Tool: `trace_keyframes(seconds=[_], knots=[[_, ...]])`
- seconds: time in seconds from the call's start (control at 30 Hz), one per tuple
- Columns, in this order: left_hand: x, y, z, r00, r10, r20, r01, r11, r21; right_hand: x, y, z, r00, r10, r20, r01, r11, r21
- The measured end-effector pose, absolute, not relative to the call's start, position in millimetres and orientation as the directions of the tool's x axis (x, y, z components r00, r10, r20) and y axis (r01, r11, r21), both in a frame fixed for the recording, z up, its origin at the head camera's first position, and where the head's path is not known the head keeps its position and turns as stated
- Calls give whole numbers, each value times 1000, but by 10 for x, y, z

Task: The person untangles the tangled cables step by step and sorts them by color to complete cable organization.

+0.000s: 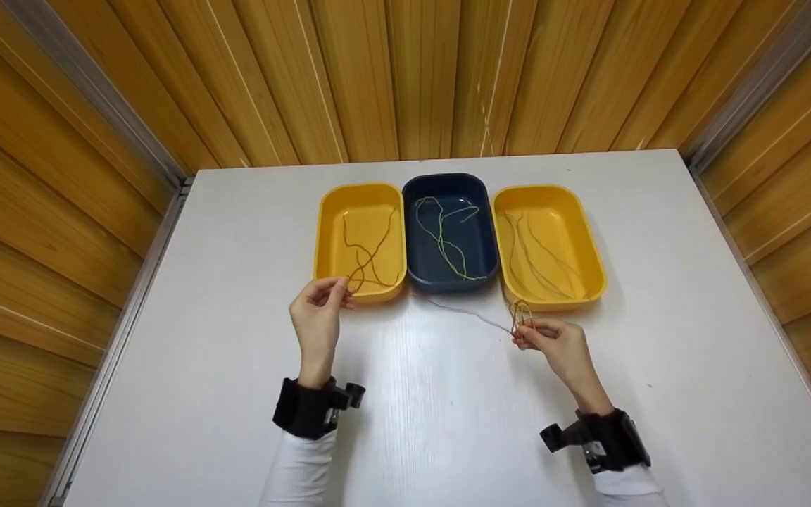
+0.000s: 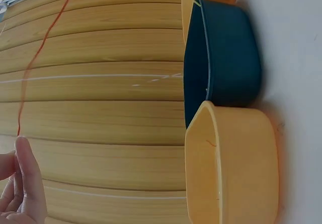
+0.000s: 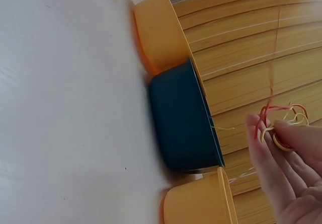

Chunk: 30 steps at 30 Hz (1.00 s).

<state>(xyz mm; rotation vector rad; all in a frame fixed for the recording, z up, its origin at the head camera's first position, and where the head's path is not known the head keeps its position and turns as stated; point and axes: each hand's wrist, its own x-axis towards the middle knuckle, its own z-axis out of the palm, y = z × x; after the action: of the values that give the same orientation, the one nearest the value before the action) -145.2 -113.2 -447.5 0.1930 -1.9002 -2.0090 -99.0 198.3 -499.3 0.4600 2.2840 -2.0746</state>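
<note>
Between thumb and fingertips, my left hand [image 1: 316,313] pinches the end of a thin red string [image 2: 33,63], over the near-left corner of the left yellow bin [image 1: 321,232]. The string runs up and away from the fingertips in the left wrist view. My right hand [image 1: 567,352] pinches a small looped bundle of red and yellow strings [image 3: 297,108], just in front of the right yellow bin [image 1: 592,246]. From this bundle a red strand [image 3: 275,58] stretches off toward the left side. A thin line trails leftward from the right hand in the head view.
A dark blue bin [image 1: 453,285] stands between the yellow ones, with a yellow-green string [image 1: 441,239] inside. Orange strings [image 1: 370,257] lie in the left bin, pale strings [image 1: 536,246] in the right. All stand on a white table [image 1: 419,422] before a wood-slat wall [image 1: 419,77].
</note>
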Motion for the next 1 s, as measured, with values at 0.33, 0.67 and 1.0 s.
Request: trace_keyframes(seconds=[0.33,0.67,1.0], knots=[[-1488,-1447,-4442,-854,-500,144,213,-83,974,-969,2226,-4923,-938,321,-133,153,39,-987],[-1602,-1434,-4303,-813,-566,135,251,-133,959,-972,2212,-4961,-940,290,-181,192,11,-981],[-1735,-1476,-4368,-770,-630,104,262,-163,951,-964,2202,-4993,-940,273,-205,213,-1,-977]])
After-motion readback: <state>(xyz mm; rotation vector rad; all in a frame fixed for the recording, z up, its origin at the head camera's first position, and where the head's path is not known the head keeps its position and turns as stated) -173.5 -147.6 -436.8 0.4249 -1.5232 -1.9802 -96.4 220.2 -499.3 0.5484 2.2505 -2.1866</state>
